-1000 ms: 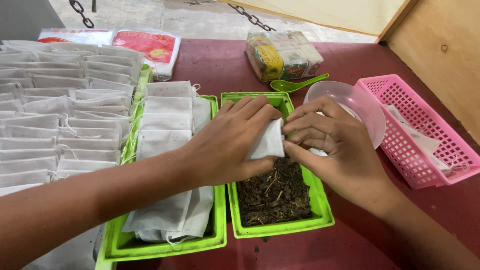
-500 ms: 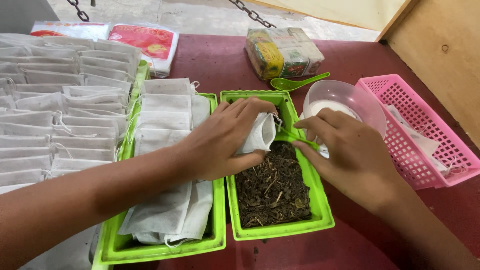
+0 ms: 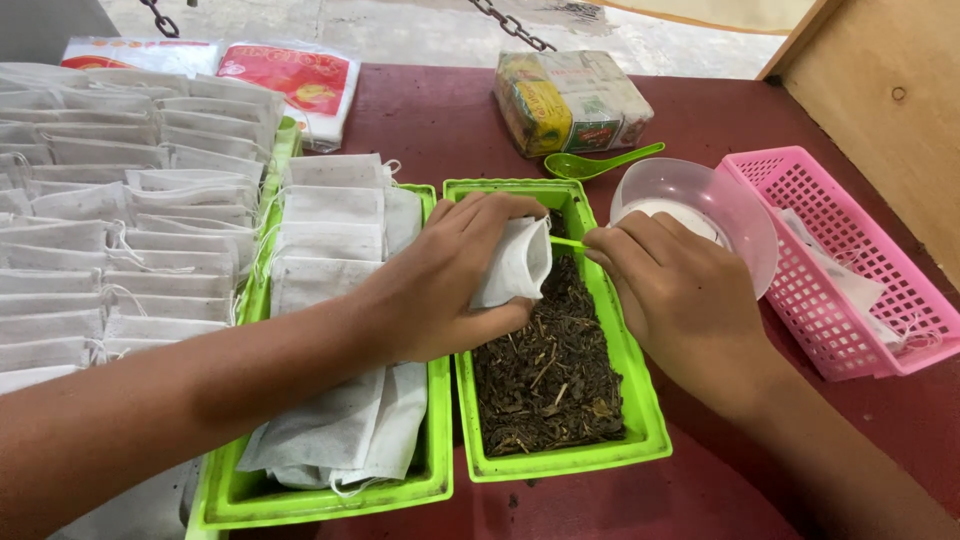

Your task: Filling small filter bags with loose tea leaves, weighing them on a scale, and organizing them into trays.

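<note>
The left hand (image 3: 440, 285) is pinching a white filter bag (image 3: 515, 262) open over the green tray (image 3: 640, 400) of loose tea, while the right hand (image 3: 680, 295) is gripping a green spoon (image 3: 566, 243) at its mouth. Clear bowl (image 3: 740, 215) sitting at 2 o'clock, pink basket (image 3: 850, 225) at 3, wrapped tea packets (image 3: 570, 100) at 12.

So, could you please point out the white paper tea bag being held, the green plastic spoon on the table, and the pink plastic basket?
White paper tea bag (image 3: 520, 262), head view, its front face.
Green plastic spoon (image 3: 572, 166), head view, its bowl.
Pink plastic basket (image 3: 812, 290), head view, its near wall.
</note>
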